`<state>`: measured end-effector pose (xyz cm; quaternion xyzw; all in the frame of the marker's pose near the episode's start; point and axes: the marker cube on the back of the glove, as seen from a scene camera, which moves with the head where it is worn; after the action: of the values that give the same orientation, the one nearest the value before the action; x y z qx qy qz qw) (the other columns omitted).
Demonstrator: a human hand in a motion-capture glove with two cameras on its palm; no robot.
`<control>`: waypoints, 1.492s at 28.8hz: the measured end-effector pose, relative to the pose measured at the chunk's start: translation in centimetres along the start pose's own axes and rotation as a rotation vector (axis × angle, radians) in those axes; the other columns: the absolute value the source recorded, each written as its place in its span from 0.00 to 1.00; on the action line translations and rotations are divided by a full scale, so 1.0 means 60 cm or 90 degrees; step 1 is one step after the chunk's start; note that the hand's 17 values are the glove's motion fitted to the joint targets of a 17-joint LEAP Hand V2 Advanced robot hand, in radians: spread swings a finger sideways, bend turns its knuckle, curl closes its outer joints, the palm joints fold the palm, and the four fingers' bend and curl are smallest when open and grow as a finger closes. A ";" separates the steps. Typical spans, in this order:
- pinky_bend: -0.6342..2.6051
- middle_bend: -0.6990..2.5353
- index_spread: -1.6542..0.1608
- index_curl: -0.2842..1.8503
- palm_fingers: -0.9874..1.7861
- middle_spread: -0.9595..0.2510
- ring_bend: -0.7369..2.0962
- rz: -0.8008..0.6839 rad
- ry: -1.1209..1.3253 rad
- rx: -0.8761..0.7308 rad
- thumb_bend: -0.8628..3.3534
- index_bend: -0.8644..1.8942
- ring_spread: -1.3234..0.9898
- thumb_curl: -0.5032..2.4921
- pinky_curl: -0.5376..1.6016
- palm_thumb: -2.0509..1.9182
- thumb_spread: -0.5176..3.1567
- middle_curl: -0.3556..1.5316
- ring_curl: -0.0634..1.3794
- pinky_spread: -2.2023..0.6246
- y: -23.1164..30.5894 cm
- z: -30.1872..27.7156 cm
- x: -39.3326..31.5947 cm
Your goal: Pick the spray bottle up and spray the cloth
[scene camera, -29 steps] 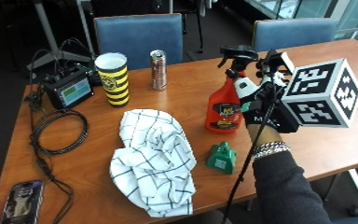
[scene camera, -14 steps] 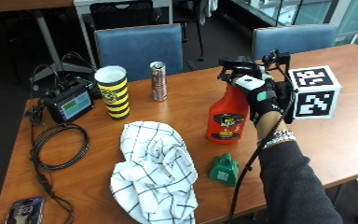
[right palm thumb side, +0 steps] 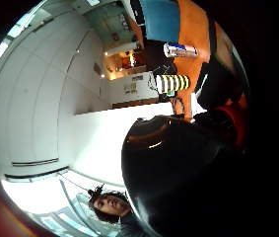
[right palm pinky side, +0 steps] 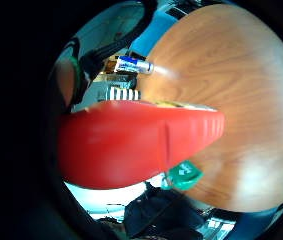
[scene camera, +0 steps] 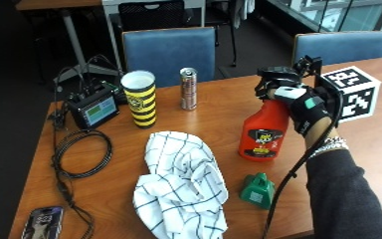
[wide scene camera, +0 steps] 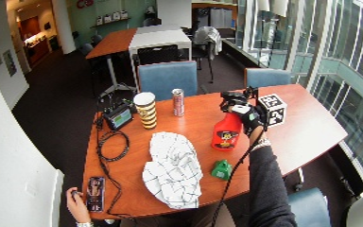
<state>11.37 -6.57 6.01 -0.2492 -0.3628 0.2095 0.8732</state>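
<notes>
The gloved right hand curls round the neck of the red spray bottle, which stands upright on the worktop beside the checked cloth; it should lift straight, then aim the black nozzle at the cloth before squeezing.

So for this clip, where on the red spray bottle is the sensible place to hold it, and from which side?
Best at the narrow neck just under the black trigger head of the spray bottle, coming from the side away from the cloth. The body widens below, and the nozzle then faces the cloth. The gloved right hand already grips there.
</notes>
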 end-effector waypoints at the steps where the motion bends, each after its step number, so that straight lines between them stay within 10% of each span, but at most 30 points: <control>1: 0.26 0.34 0.73 0.31 0.78 0.57 0.42 -0.005 0.002 0.004 0.22 0.39 0.46 0.32 0.40 0.77 0.27 0.41 0.32 0.72 0.002 -0.008 -0.003; 43: 0.31 0.40 0.73 0.38 0.86 0.59 0.47 -0.171 0.083 0.144 0.20 0.40 0.47 0.40 0.43 0.75 0.21 0.46 0.37 0.66 -0.014 -0.061 -0.052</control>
<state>12.19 -9.98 2.63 -0.1115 -0.3096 0.1136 0.9375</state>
